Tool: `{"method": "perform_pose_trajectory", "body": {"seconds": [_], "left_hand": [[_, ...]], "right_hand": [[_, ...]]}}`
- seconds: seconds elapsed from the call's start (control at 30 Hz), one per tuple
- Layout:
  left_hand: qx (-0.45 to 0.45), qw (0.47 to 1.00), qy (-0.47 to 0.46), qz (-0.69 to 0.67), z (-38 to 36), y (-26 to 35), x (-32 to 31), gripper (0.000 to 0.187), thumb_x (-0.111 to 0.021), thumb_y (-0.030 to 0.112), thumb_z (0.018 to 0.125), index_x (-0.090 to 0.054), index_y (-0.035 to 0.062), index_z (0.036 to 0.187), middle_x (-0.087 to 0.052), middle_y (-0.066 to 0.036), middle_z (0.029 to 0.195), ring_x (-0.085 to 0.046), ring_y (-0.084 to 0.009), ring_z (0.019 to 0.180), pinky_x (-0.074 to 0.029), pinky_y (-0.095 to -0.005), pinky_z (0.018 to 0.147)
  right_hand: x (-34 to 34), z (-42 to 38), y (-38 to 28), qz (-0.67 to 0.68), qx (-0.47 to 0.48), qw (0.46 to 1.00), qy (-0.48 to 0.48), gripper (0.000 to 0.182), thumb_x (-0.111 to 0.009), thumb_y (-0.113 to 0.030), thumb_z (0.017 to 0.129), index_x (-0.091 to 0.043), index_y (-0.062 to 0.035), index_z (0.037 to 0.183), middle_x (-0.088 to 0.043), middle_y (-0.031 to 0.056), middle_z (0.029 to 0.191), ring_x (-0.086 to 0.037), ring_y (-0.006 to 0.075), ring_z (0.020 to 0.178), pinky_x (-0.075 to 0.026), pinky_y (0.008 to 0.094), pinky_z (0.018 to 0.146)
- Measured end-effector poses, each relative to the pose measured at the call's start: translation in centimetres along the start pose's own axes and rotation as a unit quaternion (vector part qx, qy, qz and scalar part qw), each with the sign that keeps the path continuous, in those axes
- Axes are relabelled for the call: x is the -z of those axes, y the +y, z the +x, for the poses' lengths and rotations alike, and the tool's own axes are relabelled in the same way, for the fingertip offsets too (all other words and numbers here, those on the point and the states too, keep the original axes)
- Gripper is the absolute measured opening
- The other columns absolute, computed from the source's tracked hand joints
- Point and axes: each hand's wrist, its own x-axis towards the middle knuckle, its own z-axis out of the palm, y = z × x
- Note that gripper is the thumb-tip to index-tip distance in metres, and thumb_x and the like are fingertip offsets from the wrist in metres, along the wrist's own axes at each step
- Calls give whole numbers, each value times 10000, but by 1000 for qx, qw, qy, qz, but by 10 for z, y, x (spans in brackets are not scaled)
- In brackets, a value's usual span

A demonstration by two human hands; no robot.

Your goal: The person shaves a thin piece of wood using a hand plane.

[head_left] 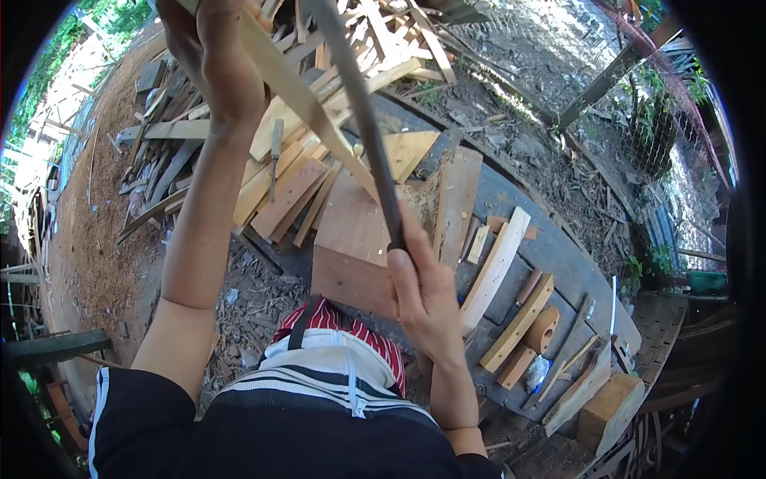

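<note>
My left hand (227, 60) is raised at the top left, its fingers closed round the upper end of a thin pale wood strip (299, 92). The strip slants down to the right, towards a wooden block (355, 239) on the dark workbench. Lower down, my right hand (423, 291) grips the bottom end of a long dark bar (363, 104), with the thumb along it. The bar slants up and to the left, crossing over the strip's lower part in this view. Whether the two touch cannot be made out.
A screwdriver (275, 152) lies among wood offcuts left of the block. Wood pieces, including a pale plank (495, 271) and a yellowish drilled bar (519, 323), lie on the bench (586, 279) at the right. A sawdust heap (108, 239) covers the left ground.
</note>
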Motion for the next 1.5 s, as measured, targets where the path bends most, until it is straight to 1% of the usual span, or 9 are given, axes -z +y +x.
{"method": "perform_pose_trajectory", "body": {"seconds": [0.1, 0.2, 0.27, 0.37, 0.6, 0.77, 1.07, 1.33, 1.5], "left_hand": [[-40, 998, 10, 43, -4, -14, -2, 313, -602, 340, 905, -468, 69, 986, -468, -32, 734, -458, -108, 619, -379, -252, 566], [-75, 996, -8, 56, -2, -12, 3, 432, -607, 350, 915, -510, 42, 1202, -497, -10, 768, -466, -89, 597, -388, -234, 537], [-6, 998, -53, -30, 2, -6, 9, 314, -602, 325, 891, -410, 83, 834, -455, -56, 721, -459, -125, 652, -375, -271, 601], [-9, 999, -32, 0, 5, -2, 6, 321, -593, 332, 900, -408, 86, 810, -453, -61, 742, -445, -135, 661, -370, -272, 633], [3, 999, -28, -46, 6, -8, -14, 266, -577, 265, 921, -413, 79, 825, -424, -54, 758, -434, -140, 686, -372, -285, 668], [21, 997, -41, -63, 4, -3, 5, 265, -594, 246, 913, -402, 77, 843, -422, -50, 754, -430, -136, 680, -377, -288, 670], [-14, 1000, 10, -1, 2, -4, -19, 251, -606, 247, 909, -435, 67, 867, -454, -45, 722, -439, -133, 622, -380, -264, 601], [-2, 1000, -5, -12, -1, 0, -14, 284, -633, 260, 880, -418, 74, 859, -451, -45, 714, -451, -123, 616, -376, -247, 599], [-18, 999, -15, 39, -2, -1, -20, 304, -641, 299, 874, -438, 72, 883, -470, -49, 706, -469, -120, 587, -379, -250, 560]], "right_hand": [[-1, -3, -11, 40, 231, 965, 118, 499, -448, -182, 1004, -355, -154, 1493, -452, -24, 582, -419, 42, 498, -360, 241, 472], [-14, 14, 54, -66, 36, 996, 55, 499, -430, -196, 1010, -341, -186, 1500, -472, -11, 573, -433, 39, 479, -366, 231, 444], [-13, 11, 131, -130, -142, 981, 10, 472, -396, -233, 1013, -358, -177, 1480, -666, 264, 836, -676, 316, 719, -509, 317, 685], [-6, -10, 127, 9, -230, 973, 4, 501, -398, -222, 1011, -314, -188, 1504, -578, 178, 644, -584, 216, 572, -492, 330, 626], [9, -2, 6, 32, 183, 976, 112, 517, -433, -206, 1019, -301, -89, 1505, -435, -37, 561, -428, 45, 481, -357, 223, 451], [-6, 8, 46, -30, -75, 997, -16, 504, -428, -235, 1009, -305, -214, 1497, -634, 297, 933, -617, 493, 859, -496, 462, 721], [16, -7, -18, 59, 175, 981, 64, 498, -457, -164, 985, -358, -167, 1472, -636, 275, 1072, -649, 433, 833, -518, 413, 723], [4, 7, 30, 39, -165, 985, -40, 494, -426, -203, 1004, -332, -204, 1490, -655, 255, 968, -642, 442, 813, -493, 355, 724], [10, -8, -7, 47, 105, 991, 67, 512, -462, -208, 995, -336, -209, 1490, -651, 259, 907, -683, 359, 818, -489, 326, 759]]}}
